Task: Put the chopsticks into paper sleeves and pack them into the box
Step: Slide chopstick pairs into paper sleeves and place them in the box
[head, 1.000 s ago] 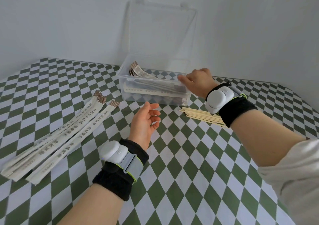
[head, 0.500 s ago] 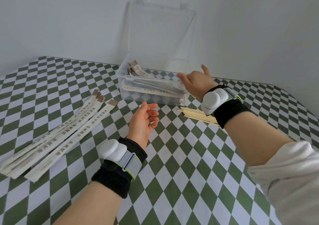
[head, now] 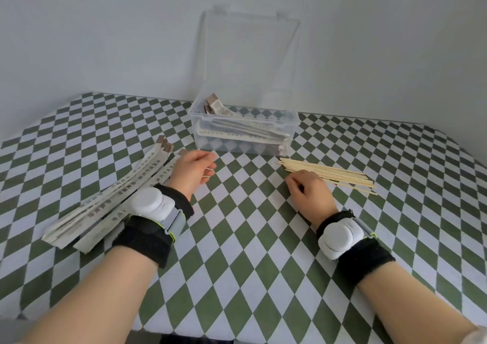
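I see left hand (head: 193,171) fingers loosely curled, empty; paper sleeves (head: 126,185) just left of them. Right hand (head: 308,193) fingers curled at chopsticks (head: 334,176) near edge; pinch I cannot tell. Risk: snagging extra sticks, scattering loose pile.

A tablecloth (head: 250,251) of green and white diamonds spreads flat across the lower view; along its far edge rises a plain, pale grey wall (head: 105,40).

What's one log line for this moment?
left hand: open, over paper sleeves | right hand: at chopsticks, grip unclear | box: open, partly filled
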A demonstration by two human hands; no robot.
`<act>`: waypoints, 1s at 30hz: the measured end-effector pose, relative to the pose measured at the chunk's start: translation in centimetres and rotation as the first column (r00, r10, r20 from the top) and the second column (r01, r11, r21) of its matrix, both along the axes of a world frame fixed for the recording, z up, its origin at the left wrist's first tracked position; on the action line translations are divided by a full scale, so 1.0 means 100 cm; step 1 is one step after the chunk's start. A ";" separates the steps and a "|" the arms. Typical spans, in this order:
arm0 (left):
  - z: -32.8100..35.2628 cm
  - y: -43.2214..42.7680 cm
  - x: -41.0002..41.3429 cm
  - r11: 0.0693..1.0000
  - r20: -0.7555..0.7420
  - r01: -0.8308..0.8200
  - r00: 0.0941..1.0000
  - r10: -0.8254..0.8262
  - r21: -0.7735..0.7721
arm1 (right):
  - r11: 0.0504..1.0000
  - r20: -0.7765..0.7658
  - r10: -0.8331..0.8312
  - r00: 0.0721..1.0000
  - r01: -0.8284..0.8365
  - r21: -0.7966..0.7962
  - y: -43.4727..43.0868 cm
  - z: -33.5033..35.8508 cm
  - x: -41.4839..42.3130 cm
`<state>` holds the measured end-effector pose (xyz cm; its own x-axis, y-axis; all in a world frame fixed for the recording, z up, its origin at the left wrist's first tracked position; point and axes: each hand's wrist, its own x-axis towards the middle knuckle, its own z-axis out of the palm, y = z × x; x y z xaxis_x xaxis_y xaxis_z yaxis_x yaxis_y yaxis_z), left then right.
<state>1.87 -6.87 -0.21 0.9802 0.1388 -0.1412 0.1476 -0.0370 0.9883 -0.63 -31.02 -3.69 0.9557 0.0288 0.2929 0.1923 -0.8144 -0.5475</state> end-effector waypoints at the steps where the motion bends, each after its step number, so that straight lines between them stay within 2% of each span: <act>1: 0.001 0.014 0.003 0.980 0.029 -0.002 1.000 -0.004 0.200 | 1.000 0.002 0.002 1.000 -0.002 -0.008 -0.001 -0.003 0.001; 2: 0.001 0.029 0.004 0.903 0.042 -0.006 0.999 -0.013 0.430 | 1.000 0.002 0.011 1.000 -0.011 -0.015 0.000 -0.004 0.000; 3: 0.000 0.043 0.005 0.772 0.024 0.002 0.999 -0.022 0.635 | 1.000 0.002 0.019 1.000 -0.019 -0.023 -0.001 -0.004 0.001; 4: -0.001 0.056 0.005 0.634 -0.018 0.024 1.000 -0.017 0.773 | 0.999 0.000 0.026 1.000 -0.026 -0.033 -0.001 -0.003 0.002; 5: -0.002 0.066 0.005 0.519 -0.068 0.058 0.998 0.000 0.853 | 0.999 0.000 0.030 1.000 -0.030 -0.040 -0.002 -0.003 0.002; 7: -0.003 0.078 0.001 0.393 -0.162 0.132 0.986 0.044 0.910 | 0.998 0.007 0.040 0.999 -0.039 -0.051 -0.002 -0.003 0.003; 9: -0.003 0.082 -0.003 0.352 -0.202 0.164 0.977 0.074 0.921 | 0.998 0.008 0.046 0.999 -0.045 -0.051 -0.002 -0.004 0.003; 13: -0.003 0.079 -0.003 0.368 -0.187 0.142 0.978 0.089 0.919 | 0.998 0.004 0.040 0.999 -0.040 -0.039 -0.001 -0.003 0.003; 17: -0.001 0.076 -0.001 0.345 -0.198 0.168 0.979 0.054 0.924 | 0.999 -0.004 0.048 0.999 -0.048 -0.018 -0.001 0.000 0.000; 22: 0.015 0.063 -0.001 0.432 -0.207 0.197 0.978 -0.024 0.880 | 0.998 -0.001 0.056 0.998 -0.056 0.010 0.000 0.002 -0.002; 26: 0.045 0.044 -0.005 0.660 -0.189 0.242 0.970 -0.151 0.711 | 0.997 -0.013 0.067 0.998 -0.066 0.038 -0.001 0.001 -0.001; 28: 0.054 0.033 -0.005 0.842 -0.125 0.225 0.974 -0.187 0.490 | 0.996 -0.009 0.076 0.997 -0.075 0.054 -0.001 0.001 0.000; 29: 0.055 0.026 -0.004 0.937 -0.084 0.203 0.979 -0.186 0.283 | 0.995 -0.013 0.085 0.996 -0.084 0.062 -0.001 0.001 -0.001; 30: 0.053 0.020 -0.003 0.982 -0.059 0.183 0.982 -0.181 0.034 | 0.993 -0.023 0.098 0.995 -0.096 0.072 -0.001 0.002 -0.001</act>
